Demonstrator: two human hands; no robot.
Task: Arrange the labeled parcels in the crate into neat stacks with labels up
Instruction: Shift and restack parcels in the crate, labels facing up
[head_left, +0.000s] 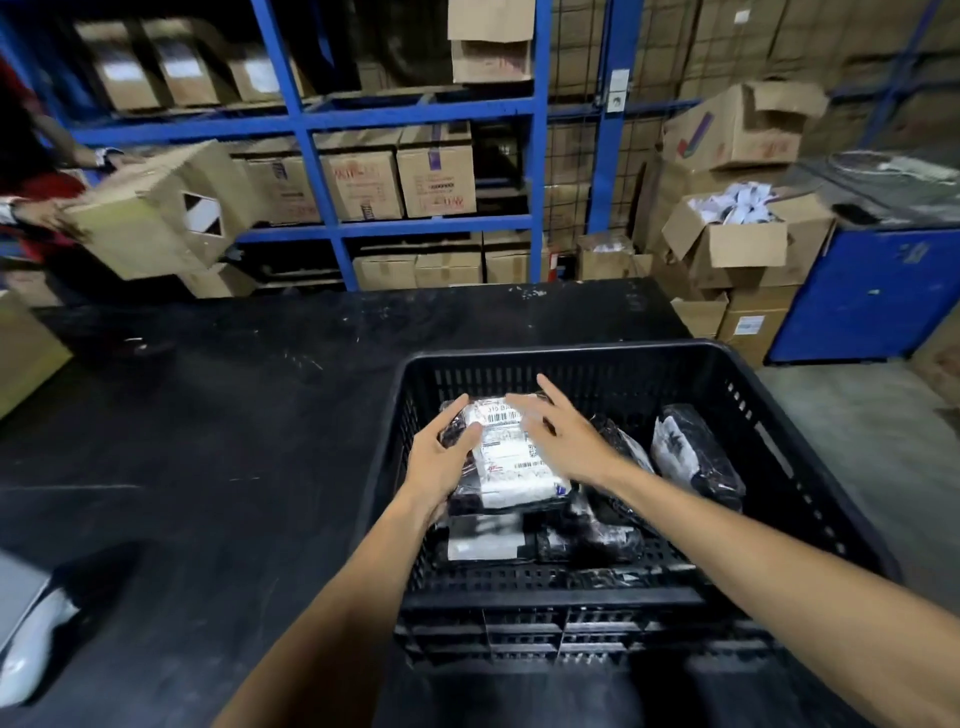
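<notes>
Two bare arms reach fwd over a black table (218, 415) w/ blue racking (540, 119) full of cardboard boxes (436, 171) behind it. On the table's right side sits a black slotted plastic crate (810, 499), open top, holding several black poly-wrapped parcels. Biggest of these in view is the top parcel (511, 460), lying flat at the crate's far-left w/ its white label up, barcodes showing; it rests on another parcel (485, 543) whose white label also faces up, nearer the camera. To the right, a dark parcel (621, 447) lies tilted just beside the stack, partly hidden under the right forearm. Well over toward the right wall, another parcel (698, 454) leans on edge, clear film at its left end. Left hand (441, 457) is partly closed round the top parcel's left edge, fingers curled over the wrap, thumb on the label side. Right hand (558, 431) is spread wide, fingers straight, palm down over the label's right part; can't tell if it touches; grips nothing. Far left, another person's hands hold a tilted carton (156, 213).
</notes>
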